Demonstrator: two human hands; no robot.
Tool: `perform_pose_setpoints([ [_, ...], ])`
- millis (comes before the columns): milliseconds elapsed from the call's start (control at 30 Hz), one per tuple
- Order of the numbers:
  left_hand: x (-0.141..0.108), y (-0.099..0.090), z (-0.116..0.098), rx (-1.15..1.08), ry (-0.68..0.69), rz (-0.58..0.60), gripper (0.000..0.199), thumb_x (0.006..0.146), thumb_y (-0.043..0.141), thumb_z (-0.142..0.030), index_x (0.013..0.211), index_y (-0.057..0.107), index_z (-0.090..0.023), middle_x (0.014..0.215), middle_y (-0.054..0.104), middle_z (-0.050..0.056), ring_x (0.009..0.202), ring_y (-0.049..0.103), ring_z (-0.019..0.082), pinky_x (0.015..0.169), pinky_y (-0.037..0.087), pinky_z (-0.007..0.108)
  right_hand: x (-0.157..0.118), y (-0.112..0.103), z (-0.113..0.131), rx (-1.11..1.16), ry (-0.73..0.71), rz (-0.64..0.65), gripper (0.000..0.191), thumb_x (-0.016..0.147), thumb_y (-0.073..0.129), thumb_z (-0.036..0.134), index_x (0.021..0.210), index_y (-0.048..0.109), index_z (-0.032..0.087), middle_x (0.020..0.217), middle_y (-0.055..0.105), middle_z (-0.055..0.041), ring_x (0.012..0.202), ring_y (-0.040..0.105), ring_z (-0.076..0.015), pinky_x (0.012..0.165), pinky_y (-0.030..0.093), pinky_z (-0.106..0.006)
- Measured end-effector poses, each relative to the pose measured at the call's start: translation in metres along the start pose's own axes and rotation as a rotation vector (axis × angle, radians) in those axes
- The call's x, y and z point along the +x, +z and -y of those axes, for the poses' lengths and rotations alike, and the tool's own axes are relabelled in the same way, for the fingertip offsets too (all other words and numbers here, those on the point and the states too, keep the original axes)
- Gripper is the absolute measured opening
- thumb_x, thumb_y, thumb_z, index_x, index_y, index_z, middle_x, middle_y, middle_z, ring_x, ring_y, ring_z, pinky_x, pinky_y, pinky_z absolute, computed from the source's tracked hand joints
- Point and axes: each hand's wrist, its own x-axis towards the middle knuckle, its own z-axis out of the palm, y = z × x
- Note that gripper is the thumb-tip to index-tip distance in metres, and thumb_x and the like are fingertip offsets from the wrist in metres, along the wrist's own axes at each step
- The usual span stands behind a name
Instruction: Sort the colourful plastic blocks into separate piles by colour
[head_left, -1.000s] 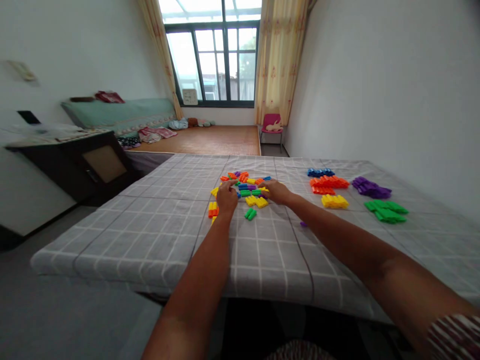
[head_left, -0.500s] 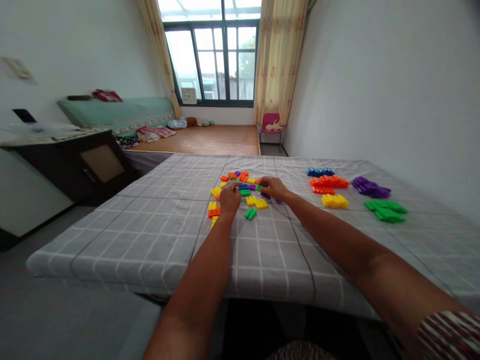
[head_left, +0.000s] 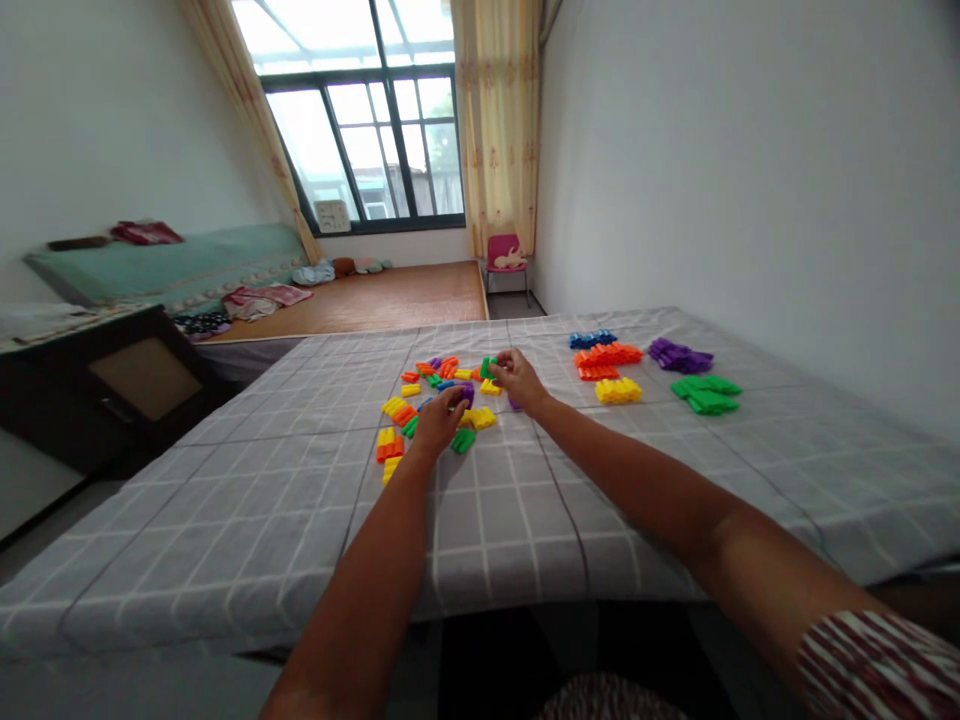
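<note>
My left hand (head_left: 439, 420) pinches a small purple plastic block (head_left: 466, 394) between thumb and fingers, over a scatter of coloured blocks. To its right, my right hand (head_left: 519, 380) is closed on a green plastic block (head_left: 487, 367), held just above the cloth. Yellow blocks (head_left: 482, 418) and a green pair (head_left: 463, 440) lie beside my left hand. Left of it are yellow and orange pieces (head_left: 390, 444), with more orange ones (head_left: 410, 377) farther back. A purple piece (head_left: 514, 403) lies partly hidden by my right hand.
Sorted piles stand on the right of the checked tablecloth (head_left: 495, 540): blue (head_left: 592, 339), orange (head_left: 609, 355), yellow (head_left: 619, 391), purple (head_left: 679, 355) and green (head_left: 706, 393). Beyond the table are a bed (head_left: 420, 295) and a pink chair (head_left: 503, 247). A dark cabinet (head_left: 112, 390) is at left.
The view has turned right, so the scene sits farther left. My hands have drawn away from the joined row of blocks, the right raising a green block, the left showing a purple one.
</note>
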Motion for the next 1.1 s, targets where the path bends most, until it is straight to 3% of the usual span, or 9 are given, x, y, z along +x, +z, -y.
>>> perform_pose_setpoints([
  [100, 0.001, -0.006, 0.005, 0.107, -0.045, -0.043, 0.035, 0.088, 0.053, -0.034, 0.119, 0.061, -0.018, 0.106, 0.072, 0.008, 0.095, 0.068, 0.021, 0.082, 0.053, 0.031, 0.000, -0.032, 0.014, -0.012, -0.020, -0.104, 0.035, 0.072, 0.069, 0.044, 0.092, 0.050, 0.023, 0.086, 0.062, 0.0023, 0.077, 0.062, -0.0124, 0.059, 0.052, -0.023],
  [200, 0.003, -0.007, 0.007, 0.187, -0.048, -0.063, 0.037, 0.089, 0.050, -0.037, 0.118, 0.062, -0.019, 0.107, 0.072, 0.008, 0.092, 0.068, 0.022, 0.080, 0.053, 0.032, -0.008, -0.090, 0.025, -0.122, -0.050, -0.079, 0.035, 0.070, 0.071, 0.044, 0.093, 0.054, 0.022, 0.087, 0.066, 0.0004, 0.079, 0.064, -0.0152, 0.058, 0.052, -0.024],
  [300, 0.004, -0.004, 0.008, 0.220, -0.047, -0.015, 0.040, 0.088, 0.050, -0.039, 0.120, 0.062, -0.020, 0.107, 0.072, 0.007, 0.084, 0.069, 0.021, 0.078, 0.053, 0.031, -0.025, -0.177, 0.029, -0.313, -0.116, -0.234, 0.036, 0.069, 0.070, 0.047, 0.092, 0.061, 0.021, 0.090, 0.069, -0.0035, 0.081, 0.064, -0.0178, 0.065, 0.054, -0.030],
  [433, 0.005, -0.001, 0.006, 0.233, -0.037, 0.009, 0.043, 0.086, 0.050, -0.042, 0.122, 0.061, -0.020, 0.104, 0.073, 0.007, 0.077, 0.069, 0.019, 0.075, 0.053, 0.030, -0.060, -0.319, 0.026, -0.690, -0.139, -0.639, 0.034, 0.075, 0.060, 0.044, 0.096, 0.067, 0.018, 0.097, 0.071, -0.0088, 0.087, 0.065, -0.0210, 0.080, 0.052, -0.037],
  [500, 0.006, -0.001, 0.006, 0.240, -0.033, 0.002, 0.044, 0.086, 0.049, -0.042, 0.121, 0.062, -0.020, 0.103, 0.073, 0.007, 0.079, 0.070, 0.020, 0.075, 0.054, 0.030, -0.081, -0.378, 0.020, -0.888, -0.042, -0.796, 0.031, 0.076, 0.057, 0.040, 0.094, 0.069, 0.017, 0.095, 0.072, -0.0099, 0.089, 0.065, -0.0227, 0.084, 0.050, -0.038],
  [567, 0.006, -0.001, 0.005, 0.252, -0.041, 0.004, 0.044, 0.086, 0.049, -0.043, 0.121, 0.062, -0.020, 0.104, 0.073, 0.007, 0.079, 0.070, 0.020, 0.075, 0.054, 0.030, -0.100, -0.417, 0.010, -0.989, 0.129, -0.868, 0.031, 0.073, 0.060, 0.040, 0.090, 0.071, 0.017, 0.088, 0.072, -0.0101, 0.085, 0.066, -0.0240, 0.080, 0.050, -0.038],
  [667, 0.005, -0.003, 0.005, 0.253, -0.058, 0.018, 0.047, 0.086, 0.047, -0.045, 0.123, 0.061, -0.019, 0.105, 0.073, 0.008, 0.081, 0.070, 0.020, 0.075, 0.054, 0.031, -0.118, -0.437, -0.003, -1.082, 0.261, -0.883, 0.031, 0.068, 0.065, 0.042, 0.084, 0.070, 0.016, 0.082, 0.072, -0.0097, 0.078, 0.065, -0.0237, 0.074, 0.050, -0.036],
  [933, 0.004, -0.006, 0.004, 0.235, -0.060, -0.016, 0.044, 0.086, 0.049, -0.042, 0.122, 0.061, -0.020, 0.101, 0.073, 0.007, 0.084, 0.069, 0.021, 0.074, 0.054, 0.032, -0.118, -0.417, 0.001, -1.310, 0.342, -0.695, 0.034, 0.077, 0.057, 0.049, 0.085, 0.072, 0.020, 0.086, 0.072, -0.0109, 0.076, 0.064, -0.0241, 0.065, 0.044, -0.032],
  [1100, 0.006, -0.002, 0.016, 0.255, -0.026, -0.055, 0.040, 0.087, 0.048, -0.038, 0.121, 0.062, -0.021, 0.103, 0.072, 0.009, 0.092, 0.068, 0.024, 0.081, 0.054, 0.038, -0.123, -0.412, 0.006, -1.350, 0.308, -0.782, 0.038, 0.086, 0.045, 0.043, 0.087, 0.073, 0.017, 0.088, 0.072, -0.0146, 0.078, 0.063, -0.0253, 0.066, 0.042, -0.032],
])
